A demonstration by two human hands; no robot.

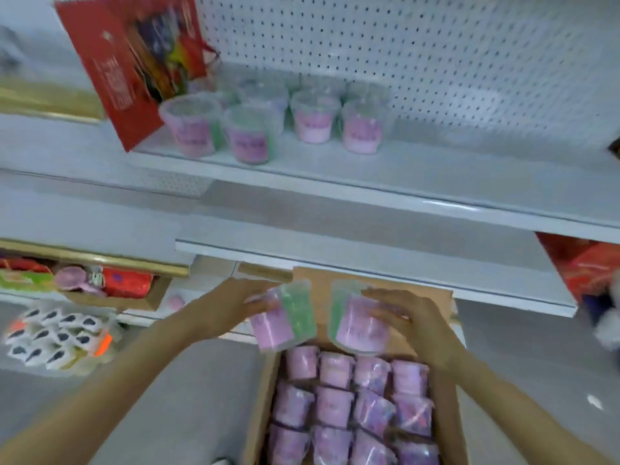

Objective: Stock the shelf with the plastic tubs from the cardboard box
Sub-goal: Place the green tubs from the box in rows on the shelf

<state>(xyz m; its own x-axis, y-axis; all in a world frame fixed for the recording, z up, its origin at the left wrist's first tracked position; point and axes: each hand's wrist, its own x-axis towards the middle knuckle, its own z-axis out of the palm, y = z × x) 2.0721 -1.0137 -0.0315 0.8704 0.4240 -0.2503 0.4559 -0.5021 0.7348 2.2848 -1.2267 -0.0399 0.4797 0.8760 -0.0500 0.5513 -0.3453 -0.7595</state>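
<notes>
Your left hand (231, 305) grips one plastic tub (285, 318), your right hand (407, 318) a second tub (357, 322): clear, pink-labelled, green inside. Both hang over the cardboard box (259, 414) at 6 o'clock, packed with wrapped pink tubs (335, 399). At 12 o'clock, shelved tubs (313, 117) stand on the shelf (402, 176).

The tubs (315, 119) are clear, glossy plastic with pink labels. Those packed in the cardboard box (260, 407) wear shiny, crinkled film; the box itself is brown and matt. The shelf (402, 176) looks like smooth white-painted metal, its back panel (436, 45) perforated. The red bag (110, 85) looks like glossy paper.
</notes>
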